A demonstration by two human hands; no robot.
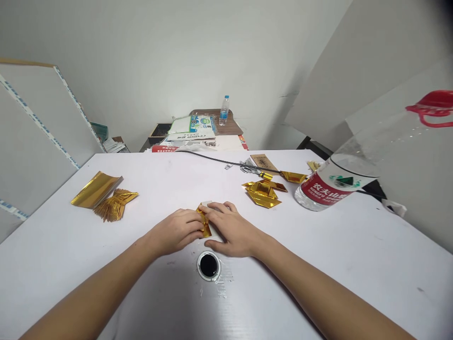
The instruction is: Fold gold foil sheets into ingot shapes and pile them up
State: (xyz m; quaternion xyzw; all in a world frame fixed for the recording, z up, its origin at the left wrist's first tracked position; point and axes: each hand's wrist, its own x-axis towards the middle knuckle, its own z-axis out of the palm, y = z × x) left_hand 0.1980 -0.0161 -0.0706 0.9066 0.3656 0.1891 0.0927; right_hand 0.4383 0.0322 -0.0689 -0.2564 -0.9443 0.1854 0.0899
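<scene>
**Your left hand (179, 231) and right hand (231, 231) meet over the gold foil (206, 230)**

Nearest you, between your forearms, a round black disc with a white rim (208, 266) lies on the bench (159, 302), just short of the foil. The bench around it carries a few small marks.

Just beyond the disc, the foil lies in front of you at mid-bench, partly covered by your fingers. Your left hand comes in from its left side, fingers bent over it; you cannot tell from here whether they pinch it or only press. Your right hand lies palm down with its fingers spread and its thumb apart, the index fingertip on the foil. A pale strip (214, 230) shows between the foil and your right palm, partly hidden.

Farther off to your left, a pleated gold fan (115, 207) touches a curved gold sheet (96, 189). To your right sits a folded gold shape (264, 194), and beyond it a large bottle (327, 184) with a red handle (437, 101) leans at a slant in your view. Behind the gold shape are a yellow handle (265, 175), another gold piece (293, 176), a brown card (264, 162) and a black cable (215, 158).

Past the bench's far edge, you see packets (194, 127) and a small water bottle (224, 112) before the wall (148, 61).
</scene>
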